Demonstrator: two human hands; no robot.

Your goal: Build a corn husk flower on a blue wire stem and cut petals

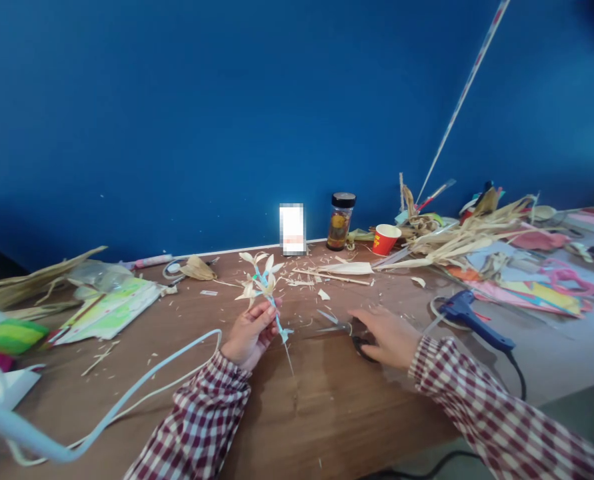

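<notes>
My left hand (255, 333) pinches the pale blue wrapped stem of a handmade flower (265, 283). Cream husk-like petals fan out above the fingers. A thin wire sticks out below the stem, pointing down toward the table. To the right, my right hand (389, 337) is low over the scissors (335, 327), its fingers and thumb spread about the dark handles. The hand partly covers those handles, and the blades point left, apart from each other. Right of that hand lies a blue glue gun (477, 321) with a black cord.
Husk scraps litter the brown table (177, 373). A lidded jar (341, 223) and a red paper cup (386, 240) stand near the blue wall. Dried husks (467, 237) and coloured papers are heaped at right. A white cable (141, 393) curves across the left; a painted sheet (111, 310) lies behind it.
</notes>
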